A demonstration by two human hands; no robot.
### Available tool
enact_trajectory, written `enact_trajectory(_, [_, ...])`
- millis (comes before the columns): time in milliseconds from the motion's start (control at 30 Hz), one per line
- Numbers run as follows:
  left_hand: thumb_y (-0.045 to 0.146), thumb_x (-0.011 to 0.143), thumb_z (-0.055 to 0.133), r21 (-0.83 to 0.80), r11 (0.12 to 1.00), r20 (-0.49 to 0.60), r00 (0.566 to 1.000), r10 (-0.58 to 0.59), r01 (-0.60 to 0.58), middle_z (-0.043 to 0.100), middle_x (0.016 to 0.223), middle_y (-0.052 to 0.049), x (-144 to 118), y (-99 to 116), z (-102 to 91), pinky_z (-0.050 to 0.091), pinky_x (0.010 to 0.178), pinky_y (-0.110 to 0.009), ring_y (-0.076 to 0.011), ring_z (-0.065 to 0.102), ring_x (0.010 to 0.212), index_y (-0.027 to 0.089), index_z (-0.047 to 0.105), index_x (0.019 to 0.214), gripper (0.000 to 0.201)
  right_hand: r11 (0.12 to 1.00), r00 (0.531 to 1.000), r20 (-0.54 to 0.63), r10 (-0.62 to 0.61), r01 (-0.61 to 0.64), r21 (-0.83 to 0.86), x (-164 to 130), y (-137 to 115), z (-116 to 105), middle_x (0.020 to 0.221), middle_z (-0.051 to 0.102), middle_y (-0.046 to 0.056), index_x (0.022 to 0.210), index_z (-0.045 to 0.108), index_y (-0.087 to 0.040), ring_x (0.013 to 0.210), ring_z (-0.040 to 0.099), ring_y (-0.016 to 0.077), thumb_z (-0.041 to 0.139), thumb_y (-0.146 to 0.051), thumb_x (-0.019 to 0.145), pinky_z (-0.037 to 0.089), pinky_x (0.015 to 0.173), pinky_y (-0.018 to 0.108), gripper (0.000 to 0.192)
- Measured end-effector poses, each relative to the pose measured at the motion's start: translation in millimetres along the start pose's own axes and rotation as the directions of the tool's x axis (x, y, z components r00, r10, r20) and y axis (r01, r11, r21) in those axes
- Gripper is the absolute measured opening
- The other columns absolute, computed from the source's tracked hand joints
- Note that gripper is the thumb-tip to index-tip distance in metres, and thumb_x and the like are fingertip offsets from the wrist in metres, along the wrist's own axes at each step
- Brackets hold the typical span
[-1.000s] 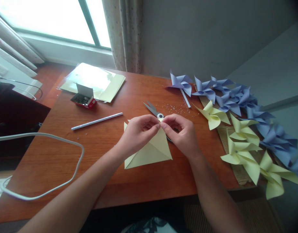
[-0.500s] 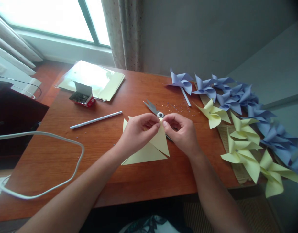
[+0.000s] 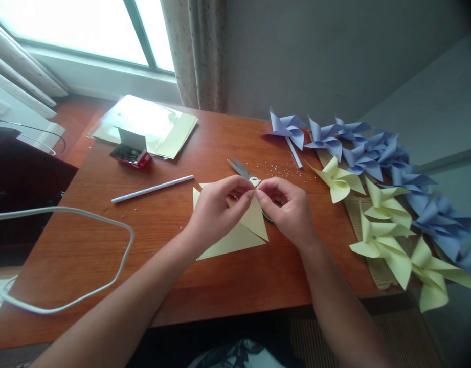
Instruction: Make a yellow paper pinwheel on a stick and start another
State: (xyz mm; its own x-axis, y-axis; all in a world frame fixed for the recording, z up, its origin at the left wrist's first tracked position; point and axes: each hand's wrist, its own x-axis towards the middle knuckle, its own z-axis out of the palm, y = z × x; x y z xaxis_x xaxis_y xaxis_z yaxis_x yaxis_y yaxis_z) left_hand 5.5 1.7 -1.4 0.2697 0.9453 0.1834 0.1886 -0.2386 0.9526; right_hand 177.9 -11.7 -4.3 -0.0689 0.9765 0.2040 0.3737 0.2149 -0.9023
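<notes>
A square of pale yellow paper (image 3: pixel 231 243), slit in from its corners, lies in front of me. My left hand (image 3: pixel 223 207) pinches its upper right corner between thumb and forefinger. Against the same corner, my right hand (image 3: pixel 285 204) is closed in a pinch, its fingertips meeting those of the left. Anything small between the fingertips is hidden. Just beyond the hands rest scissors (image 3: pixel 241 168) with their blades apart; their handles are partly covered by the paper and my right hand.
A paper straw (image 3: pixel 153 189) lies left of the paper. Behind it are a small red box of metal pins (image 3: pixel 131 155) and stacked sheets (image 3: pixel 177 135). Purple pinwheels (image 3: pixel 361 148) and yellow pinwheels (image 3: pixel 384 240) line the right side. A white cable (image 3: pixel 130 240) loops at left.
The yellow paper has turned slightly, and its upper right corner is lifted a little more over the scissors' pivot. Both hands keep their pinch in nearly the same place.
</notes>
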Motion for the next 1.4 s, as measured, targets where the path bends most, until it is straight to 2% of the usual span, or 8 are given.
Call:
enact_trajectory(100, [0.019,0.089,0.061,0.154,0.983,-0.040,0.994,0.105,-0.097,0.072,0.082,-0.004,-0.3,0.6,-1.2,0.052,0.072,-0.027,-0.0155,0.067,0.076,0.016,0.069,0.088,0.009,0.998,0.999,0.005,-0.044,0.044,-0.042,0.2,-2.0,0.0,0.082,0.070,0.001,0.087,0.069,-0.022,0.074,0.066,0.0157,0.067,-0.023,0.088,0.054,0.067,0.029,0.003])
enact_trajectory(200, [0.017,0.089,0.060,0.261,0.955,-0.046,0.986,0.161,-0.144,0.072,0.080,-0.004,-0.2,1.1,-2.4,0.051,0.071,-0.027,-0.0155,0.066,0.075,0.017,0.069,0.084,0.009,0.991,0.996,-0.003,-0.089,0.088,-0.098,0.5,-4.5,0.3,0.081,0.069,0.001,0.086,0.068,-0.023,0.073,0.065,0.0161,0.066,-0.023,0.089,0.054,0.067,0.029,0.004])
enact_trajectory(533, [0.015,0.087,0.060,0.315,0.934,-0.067,0.977,0.201,-0.171,0.072,0.076,-0.002,-0.6,3.1,-1.0,0.052,0.068,-0.026,-0.0140,0.066,0.071,0.018,0.067,0.080,0.010,0.938,0.972,-0.013,-0.235,0.224,-0.263,-0.8,-4.2,3.3,0.077,0.066,0.000,0.086,0.066,-0.025,0.068,0.061,0.0158,0.062,-0.022,0.091,0.052,0.066,0.031,0.008])
enact_trajectory(733, [0.016,0.087,0.060,0.274,0.952,-0.088,0.983,0.163,-0.134,0.071,0.076,-0.002,-1.2,2.7,0.2,0.053,0.067,-0.025,-0.0136,0.066,0.070,0.018,0.066,0.081,0.007,0.927,0.962,-0.053,-0.267,0.241,-0.288,-1.7,-5.3,5.3,0.081,0.069,0.002,0.087,0.066,-0.026,0.072,0.063,0.0168,0.061,-0.023,0.093,0.053,0.070,0.032,0.009])
enact_trajectory(900, [0.016,0.086,0.060,0.256,0.960,-0.082,0.987,0.139,-0.114,0.072,0.077,-0.003,-1.4,2.8,-0.3,0.053,0.067,-0.025,-0.0141,0.067,0.070,0.017,0.066,0.081,0.008,0.969,0.978,-0.090,-0.188,0.170,-0.178,-2.3,-7.7,5.2,0.084,0.070,0.001,0.088,0.067,-0.026,0.075,0.065,0.0165,0.063,-0.023,0.092,0.055,0.069,0.031,0.006])
enact_trajectory(1067, [0.021,0.087,0.063,0.117,0.991,-0.136,0.987,0.085,-0.069,0.072,0.075,-0.002,-1.2,2.6,0.9,0.055,0.067,-0.024,-0.0135,0.067,0.067,0.018,0.066,0.081,0.007,0.989,0.990,-0.086,-0.111,0.102,-0.105,-2.1,-6.8,5.7,0.085,0.071,0.001,0.088,0.067,-0.025,0.075,0.067,0.0167,0.065,-0.026,0.090,0.056,0.067,0.030,0.002])
enact_trajectory(1267, [0.027,0.088,0.068,-0.032,0.999,-0.127,0.992,-0.005,0.001,0.070,0.074,-0.002,-0.8,-2.2,2.5,0.054,0.062,-0.022,-0.0127,0.065,0.067,0.018,0.066,0.081,0.011,0.953,0.966,-0.112,-0.232,0.203,-0.224,-3.2,-8.4,5.7,0.080,0.068,0.001,0.087,0.066,-0.027,0.071,0.063,0.0169,0.065,-0.023,0.091,0.055,0.067,0.032,0.006])
enact_trajectory(1400, [0.025,0.088,0.068,-0.046,0.999,-0.109,0.994,0.000,-0.005,0.070,0.076,-0.002,-2.0,-3.5,2.7,0.054,0.064,-0.023,-0.0137,0.066,0.069,0.018,0.066,0.082,0.010,0.934,0.950,-0.141,-0.278,0.232,-0.273,-5.3,-10.0,6.3,0.081,0.069,0.001,0.088,0.067,-0.027,0.071,0.063,0.0172,0.064,-0.021,0.092,0.054,0.067,0.032,0.007])
